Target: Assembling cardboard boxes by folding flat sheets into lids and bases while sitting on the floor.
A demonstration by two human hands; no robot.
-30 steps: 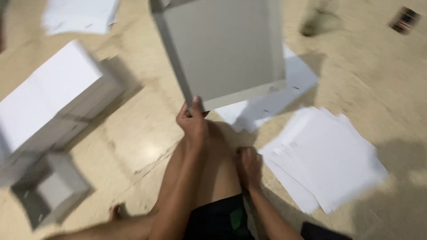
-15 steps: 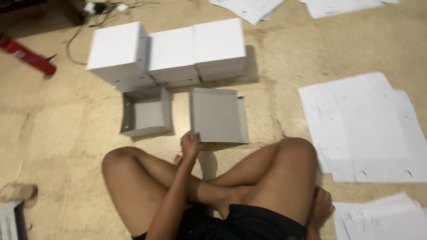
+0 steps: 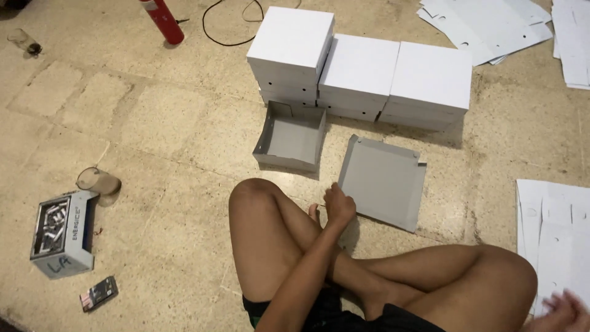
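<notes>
I see my right hand (image 3: 564,310) low at the edge, blurry, fingers spread, near flat white sheets (image 3: 553,227). My left hand (image 3: 339,206) pinches the near edge of a flat grey lid (image 3: 384,181) lying on the floor (image 3: 153,135). Beside it sits an open grey box (image 3: 290,135). Behind stand white boxes (image 3: 362,67).

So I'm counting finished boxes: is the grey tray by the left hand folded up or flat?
Folded. The grey tray lies open side up with low walls raised along its edges; the left hand touches its near corner.

grey tray (image 3: 382,181), white boxes (image 3: 362,69), red tube (image 3: 162,20)
</notes>
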